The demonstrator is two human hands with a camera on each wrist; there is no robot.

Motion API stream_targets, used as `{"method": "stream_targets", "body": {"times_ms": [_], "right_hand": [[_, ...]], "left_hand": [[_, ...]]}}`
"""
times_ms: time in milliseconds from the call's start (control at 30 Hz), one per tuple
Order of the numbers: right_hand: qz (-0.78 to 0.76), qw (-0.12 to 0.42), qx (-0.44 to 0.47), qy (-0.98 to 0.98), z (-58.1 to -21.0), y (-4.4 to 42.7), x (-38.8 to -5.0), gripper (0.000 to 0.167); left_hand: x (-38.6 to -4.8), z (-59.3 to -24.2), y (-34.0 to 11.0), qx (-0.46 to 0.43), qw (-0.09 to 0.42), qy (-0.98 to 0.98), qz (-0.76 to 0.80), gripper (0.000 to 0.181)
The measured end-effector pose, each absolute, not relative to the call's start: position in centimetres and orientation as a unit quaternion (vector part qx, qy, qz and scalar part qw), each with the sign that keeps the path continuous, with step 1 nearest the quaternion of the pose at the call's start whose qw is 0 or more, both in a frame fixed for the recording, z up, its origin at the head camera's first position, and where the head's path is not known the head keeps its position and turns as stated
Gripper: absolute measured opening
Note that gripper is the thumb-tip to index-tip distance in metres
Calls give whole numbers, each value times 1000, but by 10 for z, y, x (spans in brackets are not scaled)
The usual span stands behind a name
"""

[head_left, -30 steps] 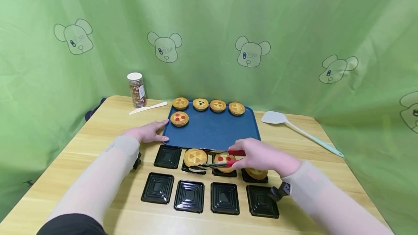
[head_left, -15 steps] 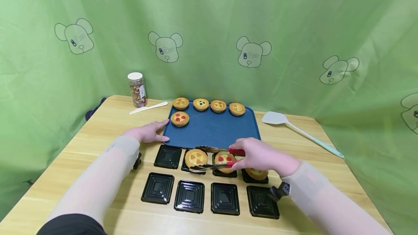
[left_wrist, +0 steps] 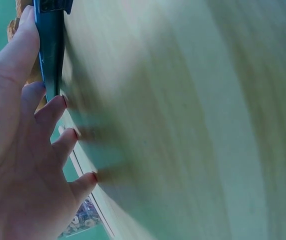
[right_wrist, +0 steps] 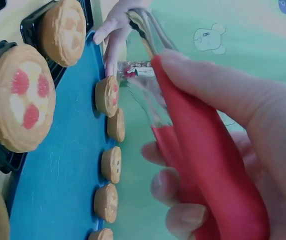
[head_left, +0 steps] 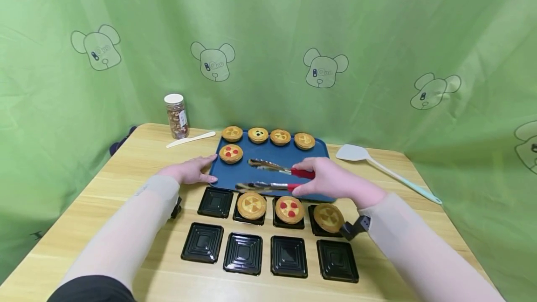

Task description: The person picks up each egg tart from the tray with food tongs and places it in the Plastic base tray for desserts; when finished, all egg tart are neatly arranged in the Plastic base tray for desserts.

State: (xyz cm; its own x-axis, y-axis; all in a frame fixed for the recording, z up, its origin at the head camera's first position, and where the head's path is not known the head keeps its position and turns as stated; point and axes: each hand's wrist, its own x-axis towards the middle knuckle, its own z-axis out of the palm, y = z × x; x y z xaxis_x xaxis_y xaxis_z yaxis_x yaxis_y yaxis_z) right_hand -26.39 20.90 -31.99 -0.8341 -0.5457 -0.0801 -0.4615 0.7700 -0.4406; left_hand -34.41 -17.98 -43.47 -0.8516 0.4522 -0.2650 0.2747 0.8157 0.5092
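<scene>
My left hand (head_left: 190, 170) rests at the left edge of the blue tray (head_left: 272, 171), with thumb and fingers spread; in the left wrist view its fingertips touch that rim. My right hand (head_left: 325, 178) grips red-handled metal tongs (head_left: 303, 173) over the tray's near part. The tongs' arms stand apart with nothing between them. Along the tray's far side sits a row of egg tarts (head_left: 258, 135), with a red-topped tart (head_left: 230, 153) in front at left. A triangle-patterned tart (head_left: 251, 205), a red-topped tart (head_left: 289, 209) and another tart (head_left: 329, 217) sit on black square holders.
A bare black holder (head_left: 215, 202) stands left of the filled ones, and a nearer row of black holders (head_left: 243, 252) lies in front. A jar (head_left: 176, 116) and a white plastic knife (head_left: 190, 139) are at back left. A spatula (head_left: 388, 170) lies at right.
The right hand has lifted the tongs up and away from the triangle-patterned tart, toward the blue tray. That tart stays on its black holder. The left hand has not moved.
</scene>
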Motion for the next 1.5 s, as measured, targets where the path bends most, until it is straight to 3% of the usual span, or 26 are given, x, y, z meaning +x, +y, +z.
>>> {"method": "stream_targets", "body": {"times_ms": [333, 600, 1067, 1500], "right_hand": [[-172, 96, -194, 961, -340, 179, -323, 80], [-170, 97, -191, 962, -350, 148, -345, 76], [-175, 116, -158, 965, -374, 124, -352, 70], [-201, 105, -149, 962, -371, 125, -350, 65]], "left_hand": [[-344, -433, -175, 204, 189, 931, 237, 92], [-344, -430, -175, 198, 195, 931, 238, 92], [-343, -431, -176, 194, 195, 932, 238, 92], [-341, -429, -178, 193, 193, 932, 239, 92]]}}
